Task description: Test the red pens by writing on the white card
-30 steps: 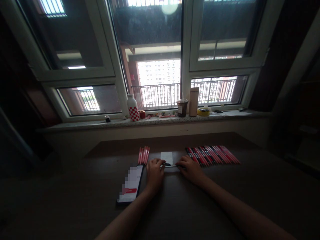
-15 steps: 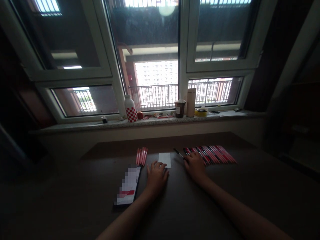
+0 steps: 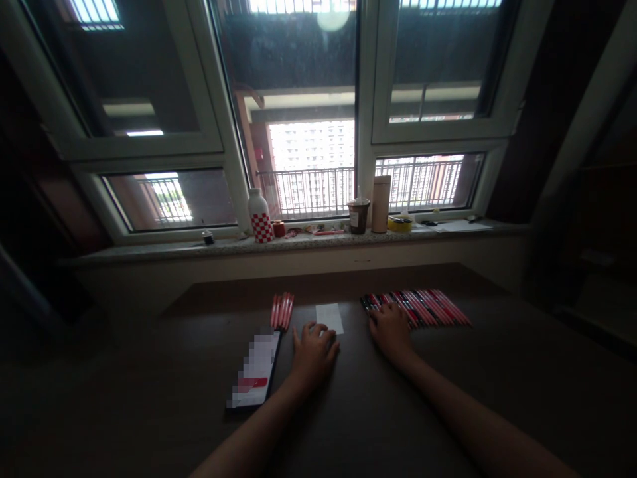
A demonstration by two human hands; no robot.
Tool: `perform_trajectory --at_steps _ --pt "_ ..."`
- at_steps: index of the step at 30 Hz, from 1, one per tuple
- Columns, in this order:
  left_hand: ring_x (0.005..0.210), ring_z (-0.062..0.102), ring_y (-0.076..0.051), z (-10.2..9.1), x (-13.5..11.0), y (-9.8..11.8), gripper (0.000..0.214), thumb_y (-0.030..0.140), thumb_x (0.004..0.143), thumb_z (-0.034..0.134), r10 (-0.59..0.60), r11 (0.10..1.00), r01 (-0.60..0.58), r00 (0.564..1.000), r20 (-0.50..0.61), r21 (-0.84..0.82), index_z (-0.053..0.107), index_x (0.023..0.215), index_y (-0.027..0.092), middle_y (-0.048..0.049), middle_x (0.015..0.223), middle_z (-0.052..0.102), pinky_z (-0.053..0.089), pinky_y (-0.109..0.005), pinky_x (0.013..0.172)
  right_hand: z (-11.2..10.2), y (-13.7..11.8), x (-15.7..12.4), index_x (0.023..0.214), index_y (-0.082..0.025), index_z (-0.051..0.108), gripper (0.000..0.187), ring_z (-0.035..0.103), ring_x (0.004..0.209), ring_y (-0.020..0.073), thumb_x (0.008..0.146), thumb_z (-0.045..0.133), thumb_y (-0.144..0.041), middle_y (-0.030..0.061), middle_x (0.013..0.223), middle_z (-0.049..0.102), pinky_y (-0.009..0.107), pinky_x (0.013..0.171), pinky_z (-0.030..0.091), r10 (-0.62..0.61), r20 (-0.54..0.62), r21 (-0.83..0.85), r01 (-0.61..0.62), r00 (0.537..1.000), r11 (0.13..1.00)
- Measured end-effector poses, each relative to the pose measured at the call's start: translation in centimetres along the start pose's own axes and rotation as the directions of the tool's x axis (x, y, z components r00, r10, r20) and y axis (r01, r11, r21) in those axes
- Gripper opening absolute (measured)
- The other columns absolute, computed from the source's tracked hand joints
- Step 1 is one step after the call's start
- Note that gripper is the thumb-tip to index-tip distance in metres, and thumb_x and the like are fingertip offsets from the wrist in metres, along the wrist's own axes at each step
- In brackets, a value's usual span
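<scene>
- Lower centre: left hand (image 3: 315,353), grip apart, fingertips at white paper (image 3: 331,317).
- Right of centre: right hand (image 3: 392,333) at pen row (image 3: 434,307), left end; cannot tell whether its grip clamps.
- Careless knuckles could skew the pen row.

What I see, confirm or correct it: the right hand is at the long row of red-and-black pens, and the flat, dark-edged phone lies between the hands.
Wrong place: the flat, dark-edged phone lies left of the left hand, not between the two, as the head view shows. The right hand is at the long row of red-and-black pens.
</scene>
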State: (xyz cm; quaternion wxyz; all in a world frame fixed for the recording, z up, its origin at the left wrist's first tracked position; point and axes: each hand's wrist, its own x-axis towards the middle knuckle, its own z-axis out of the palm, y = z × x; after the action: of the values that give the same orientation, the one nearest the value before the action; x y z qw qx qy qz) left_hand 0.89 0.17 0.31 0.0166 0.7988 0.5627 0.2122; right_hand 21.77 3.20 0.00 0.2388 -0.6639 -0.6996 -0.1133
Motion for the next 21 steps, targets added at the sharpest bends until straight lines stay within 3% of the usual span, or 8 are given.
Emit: perform_trajectory --at_steps 8,21 --pt "0.123 0.040 -0.030 -0.08 -0.05 0.13 0.026 0.036 0.087 0.050 -0.004 1.000 0.004 1.000 0.003 0.016 0.062 0.110 0.030 -0.0044 0.120 0.060 0.013 -0.068 0.106 0.01 0.05 0.31 0.097 -0.019 0.070 0.025 0.042 0.110 0.0322 0.087 0.048 -0.022 0.0144 0.104 0.063 0.047 0.098 0.026 -0.063 -0.023 -0.043 0.062 0.998 0.997" --pt "0.123 0.040 -0.030 -0.08 -0.11 0.21 0.027 0.036 0.087 0.050 -0.003 1.000 0.003 1.000 0.000 0.009 0.062 0.111 0.030 -0.0047 0.120 0.060 0.012 -0.068 0.106 0.30 0.13 0.28 0.095 -0.017 0.067 0.020 0.044 0.106 0.0316 0.085 0.049 -0.021 0.0150 0.101 0.063 0.046 0.097 0.026 -0.043 -0.040 -0.096 0.039 0.998 0.995"
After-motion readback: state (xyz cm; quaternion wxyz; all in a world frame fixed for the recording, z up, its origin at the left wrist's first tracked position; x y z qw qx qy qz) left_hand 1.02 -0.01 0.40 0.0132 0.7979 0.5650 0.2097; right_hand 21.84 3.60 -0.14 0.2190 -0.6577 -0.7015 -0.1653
